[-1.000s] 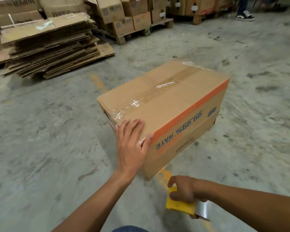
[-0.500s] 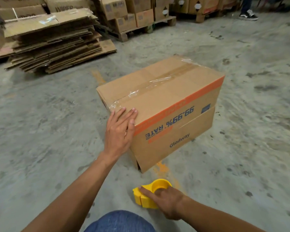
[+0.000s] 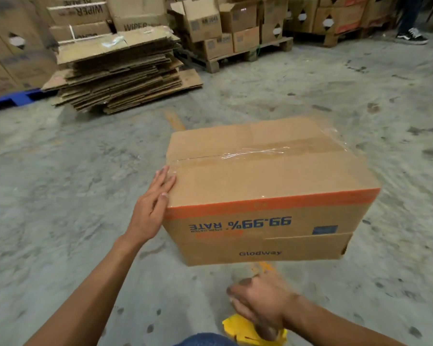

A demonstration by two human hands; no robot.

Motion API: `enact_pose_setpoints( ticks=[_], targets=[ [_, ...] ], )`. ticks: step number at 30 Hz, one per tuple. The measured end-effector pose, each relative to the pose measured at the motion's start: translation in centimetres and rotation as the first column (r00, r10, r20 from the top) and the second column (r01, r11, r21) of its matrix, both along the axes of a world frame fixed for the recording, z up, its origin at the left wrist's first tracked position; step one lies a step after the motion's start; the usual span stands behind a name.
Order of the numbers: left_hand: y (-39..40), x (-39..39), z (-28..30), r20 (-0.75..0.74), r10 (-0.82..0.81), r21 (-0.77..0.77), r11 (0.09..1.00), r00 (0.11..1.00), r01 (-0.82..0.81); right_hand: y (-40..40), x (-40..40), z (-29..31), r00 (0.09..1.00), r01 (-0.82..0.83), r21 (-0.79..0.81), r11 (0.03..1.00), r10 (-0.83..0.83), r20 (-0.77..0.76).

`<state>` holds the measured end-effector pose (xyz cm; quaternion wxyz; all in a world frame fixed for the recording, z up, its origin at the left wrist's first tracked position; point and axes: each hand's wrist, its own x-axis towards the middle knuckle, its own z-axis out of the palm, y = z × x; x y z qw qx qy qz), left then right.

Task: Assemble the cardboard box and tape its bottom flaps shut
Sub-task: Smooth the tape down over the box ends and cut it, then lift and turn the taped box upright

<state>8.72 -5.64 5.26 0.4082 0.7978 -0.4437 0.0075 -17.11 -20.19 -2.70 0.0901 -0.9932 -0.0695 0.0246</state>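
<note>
We note cardboard box (image 3: 265,186) on floor (image 3: 60,196), taped seam up. Left hand (image 3: 151,208) fingers straight, flat against box's left end. Right hand (image 3: 258,305) blurred above yellow tape dispenser (image 3: 238,329); grip indeterminable.

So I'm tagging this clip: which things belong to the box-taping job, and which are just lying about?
Job: cardboard box, clear tape along its seam, yellow tape dispenser, left hand, right hand.

Lying about: stack of flattened cardboard, boxes on wooden pallet, blue pallet.
</note>
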Motion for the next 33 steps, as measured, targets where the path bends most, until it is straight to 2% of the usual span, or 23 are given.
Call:
enact_pose_setpoints(
  ticks=[2,3,5,6,8,9,10,12,14,15,17,20,27,31,33],
  targets=[
    [0.0,-0.1,0.8,-0.186,0.074,0.033,0.997,0.980,-0.069,-1.3,2.2,3.6,0.933,-0.012,0.028,1.000,0.001,0.360],
    [-0.2,-0.2,1.2,-0.271,0.116,0.053,0.993,0.955,-0.105,-2.3,3.4,5.6,0.879,-0.035,0.066,0.997,-0.001,0.477],
    [-0.8,-0.4,2.0,-0.386,0.190,0.096,0.981,0.903,-0.166,-4.9,5.4,10.1,0.766,-0.019,0.101,0.995,-0.050,0.641],
    [-1.2,-0.2,2.4,-0.409,0.212,0.113,0.977,0.887,-0.181,-6.7,6.0,11.9,0.722,0.046,0.113,0.992,-0.111,0.682],
    [-2.3,0.4,2.9,-0.433,0.236,0.135,0.971,0.870,-0.197,-11.0,6.2,14.2,0.697,0.273,0.139,0.952,-0.295,0.654],
    [-2.7,0.8,3.1,-0.432,0.239,0.143,0.970,0.870,-0.196,-13.5,5.8,14.5,0.695,0.423,0.142,0.895,-0.420,0.583],
    [-3.3,1.0,3.3,-0.429,0.239,0.149,0.970,0.871,-0.193,-16.0,5.0,14.3,0.670,0.577,0.139,0.805,-0.564,0.484],
    [-4.4,1.0,3.6,-0.440,0.241,0.145,0.970,0.865,-0.197,-20.4,2.9,13.3,0.534,0.810,0.117,0.574,-0.806,0.254],
    [-5.0,0.7,4.0,-0.476,0.243,0.133,0.970,0.845,-0.204,-23.0,1.4,12.5,0.414,0.898,0.152,0.412,-0.910,0.024],
    [-5.2,0.7,4.2,-0.509,0.250,0.141,0.968,0.824,-0.207,-23.5,1.2,12.3,0.401,0.899,0.220,0.379,-0.913,-0.068],
    [-5.1,1.2,4.3,-0.576,0.277,0.185,0.961,0.769,-0.208,-23.6,1.4,12.8,0.428,0.875,0.327,0.358,-0.887,-0.174],
    [-5.0,1.4,4.4,-0.609,0.293,0.213,0.955,0.737,-0.205,-23.1,1.6,13.5,0.429,0.869,0.351,0.348,-0.884,-0.187],
    [-2.2,0.3,5.1,-0.559,0.273,0.141,0.962,0.783,-0.234,-21.0,2.6,14.4,0.428,0.824,0.433,0.366,-0.903,-0.050],
    [1.7,2.0,6.0,-0.425,0.378,0.056,0.918,0.822,-0.393,-18.1,5.7,15.0,0.456,0.701,0.567,0.432,-0.883,0.108],
    [4.0,2.7,5.9,-0.340,0.437,-0.035,0.879,0.832,-0.476,-16.3,7.5,14.5,0.478,0.623,0.634,0.459,-0.864,0.156]
  ],
)
